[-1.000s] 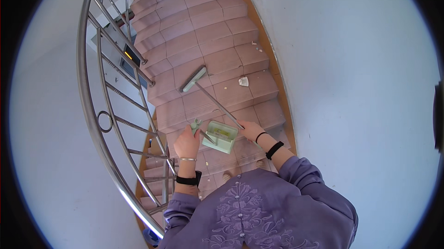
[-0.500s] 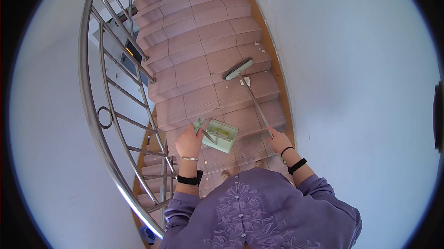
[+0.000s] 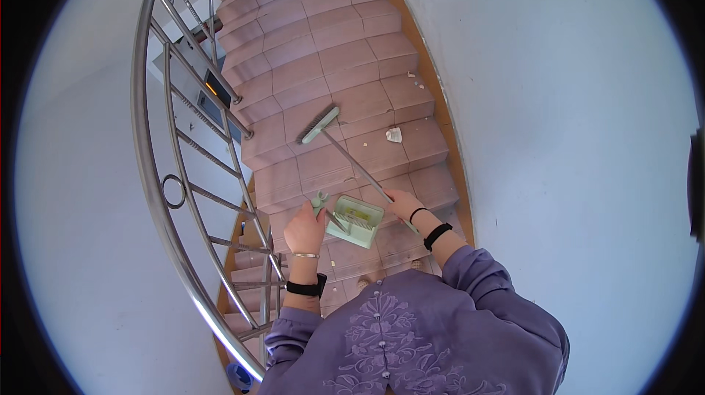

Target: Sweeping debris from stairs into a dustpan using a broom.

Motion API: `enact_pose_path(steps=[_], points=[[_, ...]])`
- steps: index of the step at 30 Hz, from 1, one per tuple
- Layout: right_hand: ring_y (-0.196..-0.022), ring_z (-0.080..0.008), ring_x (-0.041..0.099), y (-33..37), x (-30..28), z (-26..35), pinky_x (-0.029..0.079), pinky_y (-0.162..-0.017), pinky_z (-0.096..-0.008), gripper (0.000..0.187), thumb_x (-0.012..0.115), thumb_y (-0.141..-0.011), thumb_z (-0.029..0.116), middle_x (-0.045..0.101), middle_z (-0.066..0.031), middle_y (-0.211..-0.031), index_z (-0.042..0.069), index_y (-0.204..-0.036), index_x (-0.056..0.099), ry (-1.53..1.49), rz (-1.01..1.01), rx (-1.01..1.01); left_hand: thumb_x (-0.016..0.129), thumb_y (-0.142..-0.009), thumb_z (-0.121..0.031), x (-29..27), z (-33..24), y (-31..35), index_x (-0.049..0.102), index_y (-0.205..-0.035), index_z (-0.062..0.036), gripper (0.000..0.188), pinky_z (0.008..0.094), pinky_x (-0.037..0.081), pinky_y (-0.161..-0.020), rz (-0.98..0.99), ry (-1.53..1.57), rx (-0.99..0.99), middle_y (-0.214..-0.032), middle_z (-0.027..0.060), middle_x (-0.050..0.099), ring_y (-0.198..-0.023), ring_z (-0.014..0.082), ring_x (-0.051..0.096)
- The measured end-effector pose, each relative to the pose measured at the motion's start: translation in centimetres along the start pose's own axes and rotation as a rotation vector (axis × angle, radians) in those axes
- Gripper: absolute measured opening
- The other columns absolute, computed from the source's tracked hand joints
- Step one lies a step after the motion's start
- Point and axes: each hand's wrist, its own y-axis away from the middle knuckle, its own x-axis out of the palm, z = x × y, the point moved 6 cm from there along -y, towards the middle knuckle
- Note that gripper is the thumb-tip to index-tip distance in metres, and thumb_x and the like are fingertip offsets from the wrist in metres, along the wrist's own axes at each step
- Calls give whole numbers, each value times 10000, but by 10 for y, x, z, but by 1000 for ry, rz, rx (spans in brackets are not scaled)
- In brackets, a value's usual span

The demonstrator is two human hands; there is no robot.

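My right hand [image 3: 402, 206] is wrapped round the grey handle of a broom [image 3: 358, 167]. The broom's pale green head with dark bristles rests over a step ahead, left of the stair's middle. In my left hand [image 3: 305, 228] is the upper end of the handle of a pale green dustpan [image 3: 355, 232], which sits on a nearer step between my hands. A crumpled white scrap [image 3: 394, 135] lies on the step to the right of the broom head. A tiny pale bit [image 3: 365, 145] lies left of that scrap.
Pink tiled stairs [image 3: 323, 57] climb ahead. A curved metal railing [image 3: 138, 79] bounds them on the left, a pale wall [image 3: 558, 138] on the right. Small white bits [image 3: 413, 74] lie higher up by the wall. Another crumb [image 3: 333, 263] is near my feet.
The broom head has swung left across the step, away from the white scrap. My right hand has moved left and slightly up. My left hand and the dustpan have barely shifted.
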Motion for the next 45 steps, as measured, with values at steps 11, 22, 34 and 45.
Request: enact_pose_path(steps=[11,22,34,45], points=[[-487,-213,596,84,-50,-73,497,-483,-367,613,530,-843,86,632,-137,-698,136,-1446,431,-155,-185,233,647,-866,-397,-2,3,1,551,-873,-89,322,456,515,-531,-3,19,-2,-698,133,665,-638,344,664],[-470,-156,548,63,-18,0,477,-452,-324,636,591,-871,63,574,-81,-697,141,-1473,402,-147,40,16,649,-861,-401,-2,-5,-4,558,-883,-90,325,464,512,-535,11,10,17,-708,137,668,-640,354,661],[-458,-123,489,71,-42,-50,442,-420,-302,650,571,-898,37,512,-24,-634,115,-1501,344,-579,-99,208,643,-865,-399,-1,1,4,560,-898,-97,315,464,512,-532,-13,30,-7,-708,138,669,-640,350,665],[-454,-152,508,71,-16,-11,452,-426,-321,703,549,-850,15,513,-52,-600,101,-1508,319,-225,6,64,639,-870,-399,-2,-3,8,559,-881,-98,312,450,512,-513,-10,5,17,-686,121,665,-623,337,665]])
